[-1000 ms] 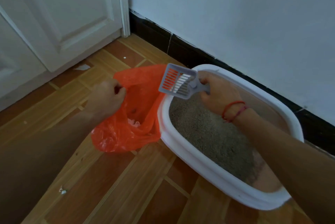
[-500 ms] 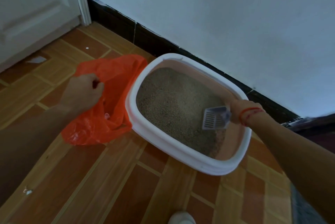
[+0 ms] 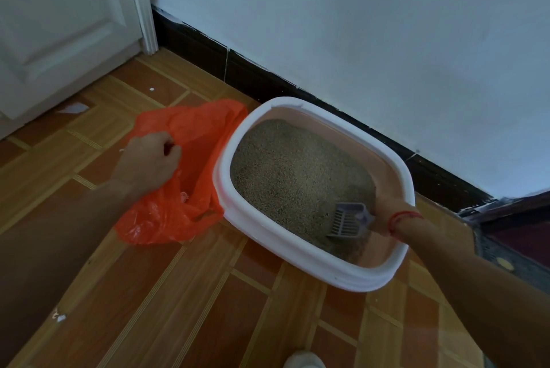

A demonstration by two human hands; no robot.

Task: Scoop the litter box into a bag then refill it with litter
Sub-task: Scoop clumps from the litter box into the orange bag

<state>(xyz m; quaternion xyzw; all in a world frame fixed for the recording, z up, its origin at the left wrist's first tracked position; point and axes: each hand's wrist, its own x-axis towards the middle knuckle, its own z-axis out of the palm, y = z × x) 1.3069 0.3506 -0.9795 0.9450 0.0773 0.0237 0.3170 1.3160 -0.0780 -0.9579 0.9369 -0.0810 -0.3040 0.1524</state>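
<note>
A white-rimmed litter box (image 3: 309, 260) with a pink inside sits on the floor by the wall, holding grey-brown litter (image 3: 294, 174). My right hand (image 3: 387, 214) grips the handle of a grey slotted scoop (image 3: 346, 223), whose blade rests low in the litter at the box's near right end. An orange plastic bag (image 3: 190, 177) lies against the box's left side. My left hand (image 3: 148, 159) is closed on the bag's edge and holds its mouth up; something pale shows inside the bag.
The white wall with a dark skirting board (image 3: 268, 75) runs right behind the box. A white door (image 3: 59, 25) stands at the far left. Small white scraps (image 3: 73, 108) lie on the wood-pattern floor. A dark mat edge (image 3: 515, 236) is at the right, a white shoe tip (image 3: 303, 360) at the bottom.
My right hand has carried the scoop from above the bag's mouth to the box's right end and lowered it into the litter. My left hand keeps its hold on the bag.
</note>
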